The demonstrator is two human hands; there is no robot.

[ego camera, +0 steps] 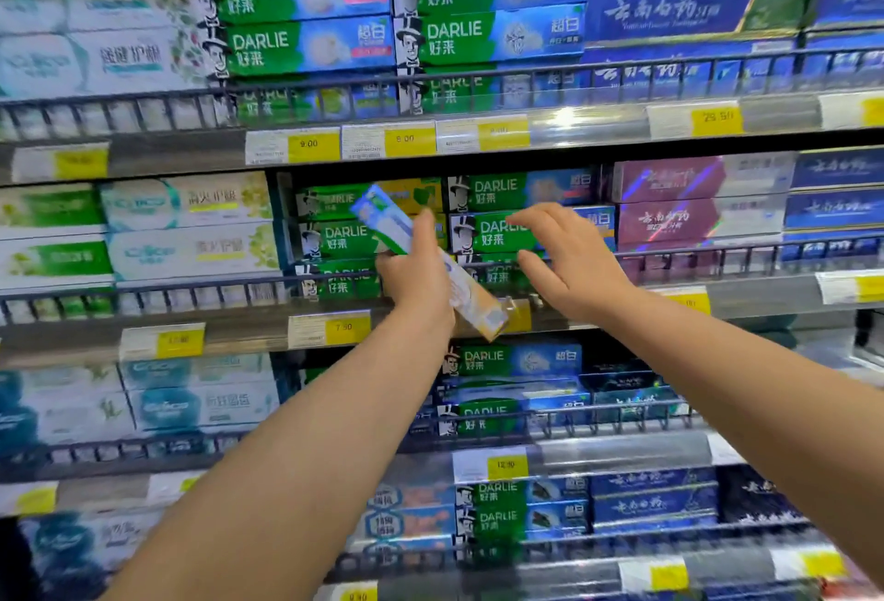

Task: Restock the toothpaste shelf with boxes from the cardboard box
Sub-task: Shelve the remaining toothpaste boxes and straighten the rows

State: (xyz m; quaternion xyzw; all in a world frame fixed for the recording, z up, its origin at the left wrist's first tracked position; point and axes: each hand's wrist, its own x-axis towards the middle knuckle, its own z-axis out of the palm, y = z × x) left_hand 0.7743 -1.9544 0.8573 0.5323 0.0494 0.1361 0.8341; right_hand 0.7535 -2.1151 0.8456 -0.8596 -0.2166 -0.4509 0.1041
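Left hand (421, 275) gripping toothpaste box (430, 260) mid-length, tilting it before middle shelf (248, 327), near green Darlie stack (344, 237). Right hand (569, 260) hovering beside, fingers spread, holding nothing. Box probably light, thin cardboard, crushable, glossy; mid-length grip suiting it, avoiding end flaps.

The toothpaste boxes (306, 45) filling the frame look like glossy printed cardboard, and the purple ones (669, 179) at centre right have a shiny, rainbow-flashing foil finish. Dark wire rails (143, 294), apparently metal, run along each shelf front. Below them, clear shiny plastic strips (598, 126) cover paper price labels (313, 144).
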